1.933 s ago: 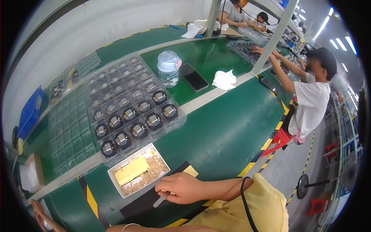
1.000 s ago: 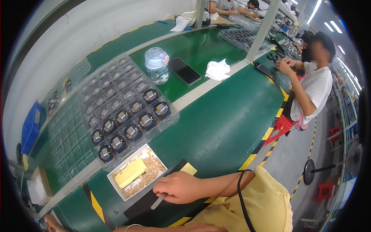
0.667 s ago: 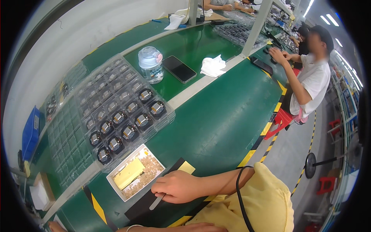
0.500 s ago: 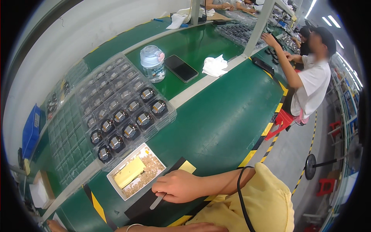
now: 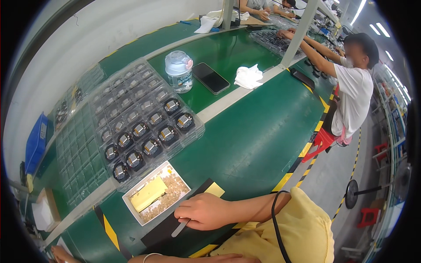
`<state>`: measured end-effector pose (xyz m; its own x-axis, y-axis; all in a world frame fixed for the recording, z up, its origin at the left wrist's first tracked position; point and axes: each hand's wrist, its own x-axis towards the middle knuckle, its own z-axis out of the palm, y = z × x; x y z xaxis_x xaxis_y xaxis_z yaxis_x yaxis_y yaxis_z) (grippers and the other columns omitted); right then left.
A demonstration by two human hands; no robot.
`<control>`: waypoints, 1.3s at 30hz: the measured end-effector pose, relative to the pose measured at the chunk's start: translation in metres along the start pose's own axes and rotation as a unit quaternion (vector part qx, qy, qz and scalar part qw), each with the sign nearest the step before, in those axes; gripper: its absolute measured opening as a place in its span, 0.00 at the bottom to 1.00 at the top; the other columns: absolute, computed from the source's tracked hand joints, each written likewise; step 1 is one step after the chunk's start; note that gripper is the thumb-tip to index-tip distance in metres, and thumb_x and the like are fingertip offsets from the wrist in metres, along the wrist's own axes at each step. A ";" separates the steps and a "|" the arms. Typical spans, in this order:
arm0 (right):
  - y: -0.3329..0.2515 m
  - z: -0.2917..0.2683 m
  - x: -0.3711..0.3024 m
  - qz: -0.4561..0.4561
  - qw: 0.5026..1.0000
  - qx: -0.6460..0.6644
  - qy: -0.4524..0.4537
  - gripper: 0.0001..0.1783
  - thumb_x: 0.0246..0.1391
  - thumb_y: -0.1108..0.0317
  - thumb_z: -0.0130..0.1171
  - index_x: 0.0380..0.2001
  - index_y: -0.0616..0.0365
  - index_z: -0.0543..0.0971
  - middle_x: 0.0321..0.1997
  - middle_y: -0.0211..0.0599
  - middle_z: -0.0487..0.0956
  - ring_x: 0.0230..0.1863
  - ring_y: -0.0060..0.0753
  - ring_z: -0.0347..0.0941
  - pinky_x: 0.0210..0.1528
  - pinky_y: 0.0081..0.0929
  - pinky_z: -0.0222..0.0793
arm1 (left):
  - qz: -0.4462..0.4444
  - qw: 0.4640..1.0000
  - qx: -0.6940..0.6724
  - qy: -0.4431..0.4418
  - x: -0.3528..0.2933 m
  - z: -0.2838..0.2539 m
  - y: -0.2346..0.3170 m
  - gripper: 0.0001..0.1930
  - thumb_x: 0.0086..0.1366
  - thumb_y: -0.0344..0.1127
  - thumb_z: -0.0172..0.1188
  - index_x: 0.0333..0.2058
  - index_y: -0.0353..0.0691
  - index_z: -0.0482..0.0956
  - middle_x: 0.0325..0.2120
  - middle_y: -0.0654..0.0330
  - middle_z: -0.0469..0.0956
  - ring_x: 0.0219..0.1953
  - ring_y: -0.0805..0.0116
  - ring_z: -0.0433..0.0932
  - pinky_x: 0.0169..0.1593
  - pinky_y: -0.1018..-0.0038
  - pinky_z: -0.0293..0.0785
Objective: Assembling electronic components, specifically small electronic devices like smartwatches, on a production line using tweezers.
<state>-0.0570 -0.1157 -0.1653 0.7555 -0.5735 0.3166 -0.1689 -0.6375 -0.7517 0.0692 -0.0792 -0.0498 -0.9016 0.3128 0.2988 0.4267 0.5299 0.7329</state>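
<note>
While the right hand clamps a slim metal tool over a black strip on the green surface, the left arm is cut by the lower edge, and I cannot tell whether that side grips anything. Just left of the right hand is a white box with tan bits and a yellow block. Beyond it, 10 round black parts sit in the near part of a clear tray.

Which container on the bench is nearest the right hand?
The white box, just left of the right hand, with a yellow piece and tan bits inside; the clear trays and blue bin lie farther off.
</note>
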 end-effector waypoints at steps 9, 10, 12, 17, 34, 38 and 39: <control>-0.004 0.001 0.000 0.011 1.000 -0.007 -0.004 0.05 0.49 0.70 0.55 0.31 0.54 0.71 0.27 0.33 0.72 0.26 0.41 0.72 0.29 0.34 0.68 | 0.011 1.000 0.010 -0.018 -0.001 -0.002 0.002 0.29 0.64 0.48 0.46 0.60 0.39 0.61 0.60 0.46 0.56 0.62 0.37 0.52 0.62 0.50 0.48; -0.003 0.001 0.000 0.010 1.000 -0.008 -0.005 0.05 0.49 0.70 0.55 0.31 0.54 0.71 0.27 0.33 0.72 0.26 0.41 0.72 0.29 0.34 0.68 | 0.011 1.000 0.012 -0.018 -0.001 0.002 0.000 0.29 0.64 0.48 0.46 0.60 0.39 0.61 0.60 0.46 0.56 0.62 0.37 0.52 0.62 0.50 0.48; -0.003 0.001 -0.001 0.005 1.000 -0.003 -0.008 0.05 0.49 0.69 0.55 0.31 0.53 0.71 0.27 0.34 0.72 0.26 0.41 0.72 0.28 0.34 0.68 | 0.001 0.974 -0.216 0.065 -0.001 0.013 -0.006 0.30 0.63 0.49 0.46 0.60 0.38 0.60 0.60 0.45 0.57 0.62 0.37 0.51 0.62 0.49 0.47; -0.008 -0.001 0.000 -0.004 1.000 -0.018 -0.020 0.06 0.49 0.69 0.56 0.32 0.53 0.71 0.26 0.34 0.71 0.26 0.41 0.72 0.28 0.34 0.68 | -0.056 0.973 -0.210 0.078 -0.009 0.013 0.004 0.31 0.61 0.47 0.50 0.59 0.36 0.61 0.61 0.45 0.56 0.62 0.40 0.53 0.61 0.50 0.51; -0.010 0.000 0.007 0.005 0.998 -0.047 -0.032 0.06 0.49 0.69 0.58 0.31 0.54 0.73 0.22 0.32 0.70 0.22 0.39 0.71 0.24 0.34 0.66 | 0.093 0.878 -0.162 0.440 -0.060 -0.014 0.036 0.53 0.60 0.74 0.33 0.49 0.13 0.66 0.47 0.25 0.67 0.52 0.28 0.66 0.54 0.48 0.62; -0.014 -0.001 0.015 0.004 0.998 -0.038 -0.051 0.10 0.43 0.72 0.61 0.31 0.54 0.74 0.21 0.33 0.70 0.22 0.39 0.70 0.23 0.32 0.65 | 0.147 0.855 -0.135 0.479 -0.053 -0.019 0.030 0.59 0.51 0.79 0.36 0.50 0.13 0.64 0.45 0.27 0.69 0.50 0.34 0.69 0.54 0.52 0.65; -0.016 -0.002 0.016 0.012 0.998 -0.043 -0.051 0.10 0.42 0.73 0.62 0.31 0.54 0.75 0.21 0.33 0.70 0.21 0.38 0.70 0.23 0.32 0.65 | 0.164 0.849 -0.126 0.486 -0.053 -0.020 0.029 0.62 0.49 0.81 0.37 0.50 0.12 0.64 0.45 0.28 0.69 0.50 0.36 0.70 0.53 0.53 0.66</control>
<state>-0.0436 -0.1155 -0.1475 0.8102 -0.5367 0.2356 -0.2385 -0.6690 -0.7039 0.1278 -0.0956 -0.0321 -0.4216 -0.4531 0.7855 0.7475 0.3166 0.5839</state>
